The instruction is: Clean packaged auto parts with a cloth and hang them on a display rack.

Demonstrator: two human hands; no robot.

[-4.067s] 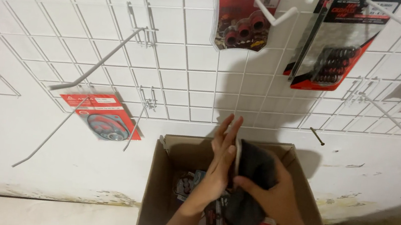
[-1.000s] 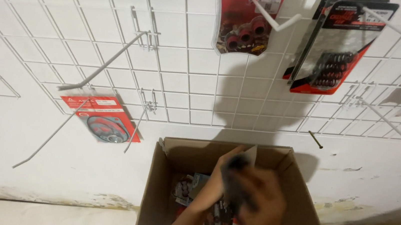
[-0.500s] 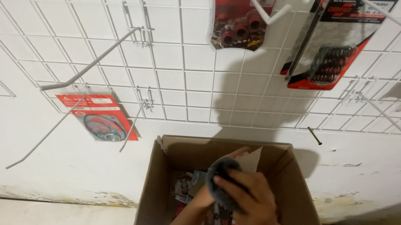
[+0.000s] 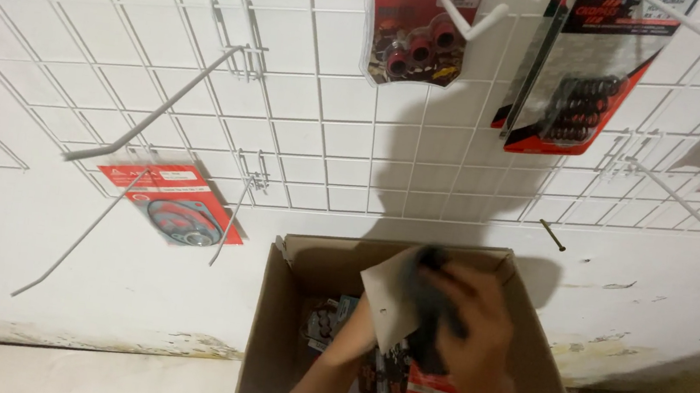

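So the carded pack (image 4: pixel 407 313), white backing with something dark on the front, is lifted just above the open cardboard box (image 4: pixel 281 338), caught between both hands. My right hand (image 4: pixel 476 325) is curled over its dark side, fingers wrapped and pressed against it. The left hand (image 4: pixel 356 333) sits under the white card, mostly hidden behind it, so I can't tell how those fingers lie. Blurry, honestly.

Progress-wise I'd guess early-ish: below the fingers the box is full of red and black packs, while above them the white wire grid (image 4: pixel 322 132) shows several bare hooks (image 4: pixel 157 117) and only a few hung packs, like the gasket card (image 4: pixel 177 208) off to the left.
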